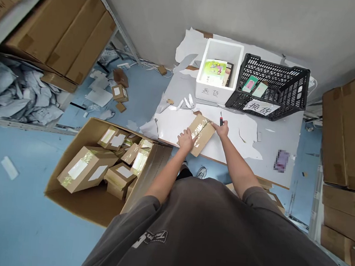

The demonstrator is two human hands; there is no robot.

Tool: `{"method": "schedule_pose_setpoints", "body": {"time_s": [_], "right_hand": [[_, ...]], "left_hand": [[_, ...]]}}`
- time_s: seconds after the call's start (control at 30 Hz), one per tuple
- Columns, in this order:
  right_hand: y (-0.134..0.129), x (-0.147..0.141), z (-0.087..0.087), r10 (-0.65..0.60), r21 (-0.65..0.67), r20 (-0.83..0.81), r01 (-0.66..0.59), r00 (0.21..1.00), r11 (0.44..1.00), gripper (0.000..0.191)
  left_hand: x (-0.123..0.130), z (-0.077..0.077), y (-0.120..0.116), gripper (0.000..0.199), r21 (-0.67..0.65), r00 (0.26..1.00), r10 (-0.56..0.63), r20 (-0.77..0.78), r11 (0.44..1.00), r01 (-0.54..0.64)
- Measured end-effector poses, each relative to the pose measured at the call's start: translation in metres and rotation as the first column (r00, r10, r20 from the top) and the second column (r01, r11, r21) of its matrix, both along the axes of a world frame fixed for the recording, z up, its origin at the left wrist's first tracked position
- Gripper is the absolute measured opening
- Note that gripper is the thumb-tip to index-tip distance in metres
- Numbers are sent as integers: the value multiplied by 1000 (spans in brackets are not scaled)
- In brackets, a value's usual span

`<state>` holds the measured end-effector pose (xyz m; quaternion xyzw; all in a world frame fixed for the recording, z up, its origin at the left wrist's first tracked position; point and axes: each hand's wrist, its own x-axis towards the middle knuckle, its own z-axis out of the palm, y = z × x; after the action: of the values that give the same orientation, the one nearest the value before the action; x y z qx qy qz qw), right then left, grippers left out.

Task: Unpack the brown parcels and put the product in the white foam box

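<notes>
A taped brown cardboard box [204, 138] lies at the table's front edge, tilted in my view, with shiny clear tape across its top. My left hand [186, 141] grips the box at its left side, fingers bent over the cardboard. At the box's right upper corner is my right hand [221, 130], closed around a small red-and-black utility knife [221, 121] whose thin tip points up and away from me. The fingers of the right hand also touch the box's edge. What lies inside the box is hidden.
Behind the box stand a white foam bin [210, 93] with booklets and a black plastic crate [293, 91]. A large open carton [96, 206] full of taped parcels is on the floor at left. Torn white paper [246, 130] covers the table [284, 136]. Loaded shelves flank both sides.
</notes>
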<state>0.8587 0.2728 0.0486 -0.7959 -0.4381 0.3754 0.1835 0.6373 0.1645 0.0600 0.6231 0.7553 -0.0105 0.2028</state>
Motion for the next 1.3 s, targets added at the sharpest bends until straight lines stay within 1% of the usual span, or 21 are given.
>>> {"method": "schedule_pose_setpoints", "body": {"time_s": [0.07, 0.13, 0.2, 0.27, 0.33, 0.37, 0.43, 0.47, 0.5, 0.53, 0.57, 0.63, 0.67, 0.73, 0.8, 0.87, 0.97, 1.03, 1.13, 1.2, 1.3], "right_hand": [[-18, 0, 4, -59, 16, -48, 60, 997, 998, 51], [-52, -6, 4, -85, 23, -96, 88, 992, 996, 52], [-94, -17, -2, -90, 4, -155, 91, 984, 996, 63], [-129, -26, -12, -177, -5, -285, 183, 942, 983, 71], [-147, -29, -22, -272, -32, -288, 275, 918, 961, 73], [-148, -28, -26, -290, -30, -273, 293, 917, 955, 73], [-138, -21, -32, -246, 6, -248, 256, 937, 967, 71], [-127, -16, -34, -200, 27, -247, 213, 948, 977, 70], [-116, -11, -34, -152, 42, -254, 168, 955, 985, 69], [-103, -7, -35, -119, 42, -265, 135, 957, 990, 67], [-91, -2, -35, -101, 31, -279, 113, 955, 993, 66], [-70, 6, -34, -84, -3, -291, 87, 953, 996, 65], [-62, 9, -34, -71, -15, -287, 70, 955, 997, 65], [-50, 13, -34, -31, -20, -263, 27, 964, 999, 65], [-42, 12, -33, 12, -10, -235, -15, 972, 1000, 66], [-36, 9, -31, 36, 11, -198, -34, 979, 999, 65], [-31, 5, -24, 55, 43, -144, -49, 988, 998, 59], [-34, 10, -18, 70, 78, -128, -60, 989, 995, 50], [-51, 32, -10, 139, 114, -185, -119, 973, 986, 35], [-70, 51, -6, 245, 73, -273, -234, 930, 970, 34], [-97, 72, -1, 392, -19, -377, -430, 839, 903, 32]], "left_hand": [[3, 3, 8, 100, -1, 999, 47, 11, 999, -47], [6, 8, 16, 100, -24, 995, 101, 10, 995, -101], [12, 11, 20, 98, -60, 990, 144, 6, 988, -143], [19, 13, 17, 96, -86, 985, 171, 18, 982, -169], [23, 12, 9, 95, -105, 979, 203, 36, 975, -198], [25, 11, 4, 95, -103, 974, 222, 39, 971, -217], [23, 8, -4, 92, -39, 975, 220, 25, 975, -219], [21, 7, -6, 87, 16, 985, 173, 16, 985, -173], [18, 6, -7, 79, 68, 997, 79, 12, 994, -80], [14, 6, -6, 71, 102, 998, -60, 17, 993, 58], [9, 6, -4, 62, 110, 974, -226, 31, 969, 221], [-1, 8, 3, 52, 81, 848, -523, 81, 852, 518], [-5, 10, 6, 52, 61, 778, -620, 98, 784, 617], [-11, 14, 12, 65, 25, 683, -724, 97, 688, 725], [-10, 20, 16, 80, -16, 648, -759, 62, 648, 761], [-1, 24, 18, 82, -55, 651, -759, 13, 650, 758], [16, 29, 17, 79, -80, 706, -707, -43, 706, 703], [24, 29, 14, 77, -78, 742, -669, -46, 743, 665], [29, 25, 11, 78, -86, 774, -633, -9, 772, 630], [29, 21, 11, 81, -115, 788, -615, 26, 781, 614], [31, 16, 15, 85, -152, 800, -597, 56, 787, 598]]}}
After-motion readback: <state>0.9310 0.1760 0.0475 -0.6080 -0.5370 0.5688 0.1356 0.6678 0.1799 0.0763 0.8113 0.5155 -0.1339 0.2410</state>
